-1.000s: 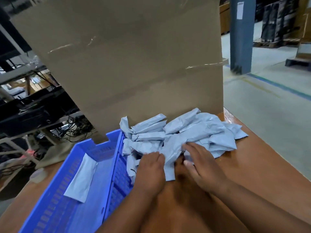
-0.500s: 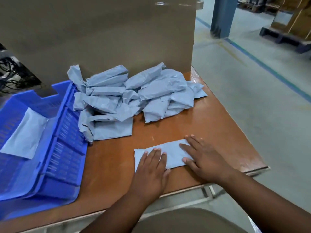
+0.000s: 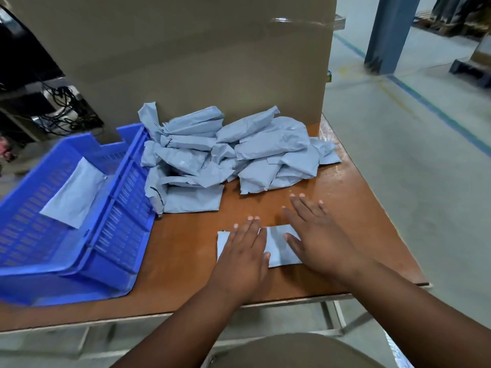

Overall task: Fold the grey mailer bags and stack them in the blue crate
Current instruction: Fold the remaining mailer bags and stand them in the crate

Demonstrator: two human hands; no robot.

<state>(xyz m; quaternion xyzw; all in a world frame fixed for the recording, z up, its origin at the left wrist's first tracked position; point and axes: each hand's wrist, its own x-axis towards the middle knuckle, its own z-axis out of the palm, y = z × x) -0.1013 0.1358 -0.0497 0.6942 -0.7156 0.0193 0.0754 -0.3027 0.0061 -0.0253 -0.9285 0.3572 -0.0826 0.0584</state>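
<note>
One grey mailer bag [image 3: 277, 245] lies flat on the brown table [image 3: 186, 248] near its front edge. My left hand [image 3: 244, 253] presses its left half with straight fingers. My right hand [image 3: 316, 235] lies flat over its right half, fingers spread and reaching past the bag's far edge. Behind them sits a heap of crumpled grey mailer bags [image 3: 225, 152]. The blue crate [image 3: 117, 216] stands at the left of the table, and a single folded grey bag [image 3: 74, 192] lies inside it.
A tall cardboard box [image 3: 199, 54] stands upright behind the heap. The table's right edge [image 3: 372, 181] drops to a concrete floor with a blue pillar [image 3: 390, 30] further back. Shelving with cables [image 3: 61, 107] is at the far left.
Both hands pulled one bag out of the heap to the front of the table and flattened it. Since half a second ago the right hand has slid further over the bag.
</note>
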